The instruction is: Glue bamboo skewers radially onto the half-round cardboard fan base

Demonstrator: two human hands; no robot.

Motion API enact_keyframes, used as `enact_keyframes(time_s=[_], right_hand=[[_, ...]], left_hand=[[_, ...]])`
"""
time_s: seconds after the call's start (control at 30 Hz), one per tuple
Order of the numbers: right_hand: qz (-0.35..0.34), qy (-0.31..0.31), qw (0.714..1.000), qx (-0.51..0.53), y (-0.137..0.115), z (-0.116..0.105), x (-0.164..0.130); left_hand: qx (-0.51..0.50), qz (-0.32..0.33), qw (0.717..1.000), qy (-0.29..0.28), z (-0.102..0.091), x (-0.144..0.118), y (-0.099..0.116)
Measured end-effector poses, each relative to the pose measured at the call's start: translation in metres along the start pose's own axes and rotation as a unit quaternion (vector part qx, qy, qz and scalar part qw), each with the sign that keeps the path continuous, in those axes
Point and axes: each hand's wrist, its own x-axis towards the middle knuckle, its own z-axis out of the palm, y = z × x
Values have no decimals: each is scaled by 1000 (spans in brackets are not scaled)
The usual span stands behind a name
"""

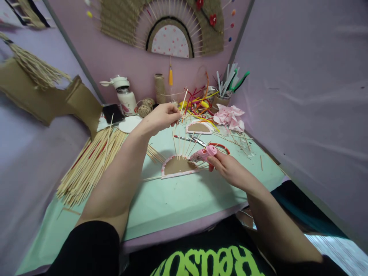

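In my right hand (222, 163) is a pink hot glue gun (203, 153), its nozzle at the right part of a half-round cardboard piece (176, 166). That piece has a pink-and-white edging and lies on the table with several thin sticks fanning out from its curved side. My left hand (165, 117) is raised above the fan's sticks, its fingers pinched on a thin wooden stick (184, 100) that points up. Scissors with red handles (220, 147) lie behind the glue gun, beside a pen (184, 138).
A large pile of wooden sticks (86, 168) lies at left. Behind stand a white bottle (126, 99), a ball of twine (145, 108) and a twine spool (159, 88). A second half-round piece (199, 127), crumpled pink cloth (230, 117) and a cup of glue sticks (221, 100) are at the back right.
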Motion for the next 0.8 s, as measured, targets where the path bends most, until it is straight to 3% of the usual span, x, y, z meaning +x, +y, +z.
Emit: enact_keyframes(time_s=[0.8], right_hand=[[13, 5, 999, -42, -5, 0, 2]], left_hand=[[11, -2, 1000, -2, -1, -4, 6]])
